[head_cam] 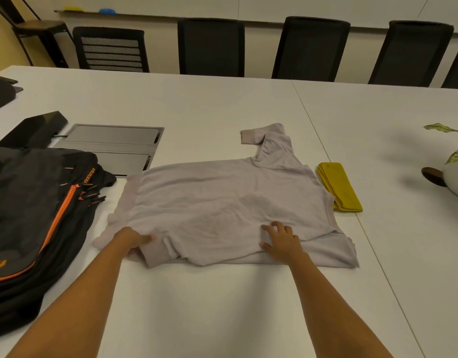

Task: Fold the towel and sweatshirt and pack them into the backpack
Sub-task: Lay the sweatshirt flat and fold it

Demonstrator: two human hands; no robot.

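Note:
A pale lilac sweatshirt (222, 200) lies spread on the white table (210, 306), its hem towards the left. One sleeve sticks out at the far side, and the near sleeve is folded across the body. My left hand (133, 240) grips the near sleeve's cuff at the front left edge. Flat on the cloth near the front right lies my right hand (282, 240), fingers spread. A folded yellow towel (340, 187) lies just right of the sweatshirt. The black backpack (34, 215) with orange zips lies at the left, touching neither hand.
A grey cable hatch (111, 143) is set into the table behind the backpack, with black objects (31, 130) beside it. A white plant pot (455, 179) stands at the right edge. Black chairs (211, 46) line the far side.

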